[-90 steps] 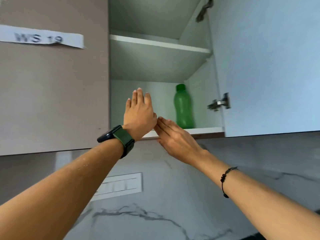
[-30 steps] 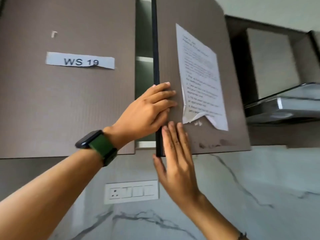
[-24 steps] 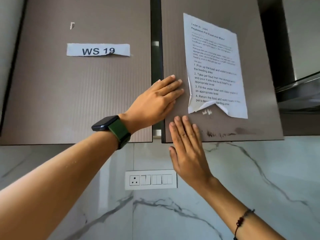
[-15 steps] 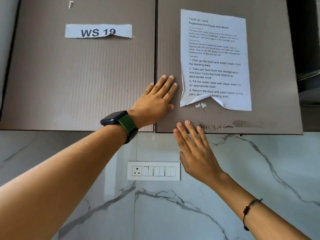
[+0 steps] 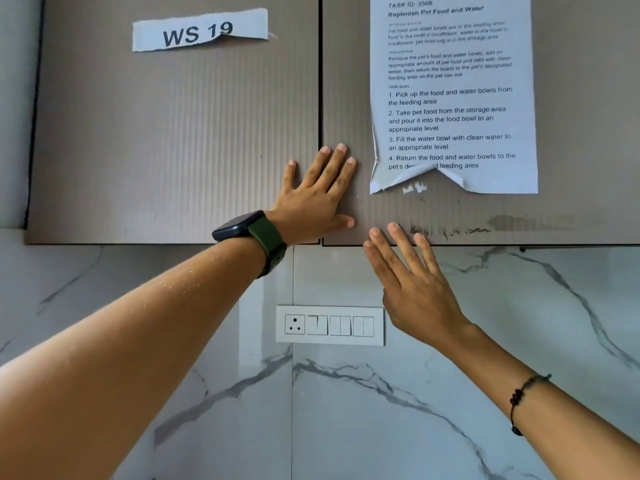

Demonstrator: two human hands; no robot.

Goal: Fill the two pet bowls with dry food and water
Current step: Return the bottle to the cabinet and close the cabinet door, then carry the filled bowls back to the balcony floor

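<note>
Head view: label (image 5: 200, 30) reads "WS 19"; sheet (image 5: 453, 95) "Replenish Pet Food".

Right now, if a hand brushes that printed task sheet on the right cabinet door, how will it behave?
Likely floppy and light: the task sheet is thin paper, and its lower left edge curls off the right cabinet door. Probably fragile too: the bottom edge is already torn, so a snag could rip it further. The left hand lies flat beside it.

2 closed cabinet doors (image 5: 173, 150), "WS 19" label (image 5: 200, 30), taped instruction sheet (image 5: 453, 95), switch plate (image 5: 329, 325) on marble wall (image 5: 381, 410).
</note>
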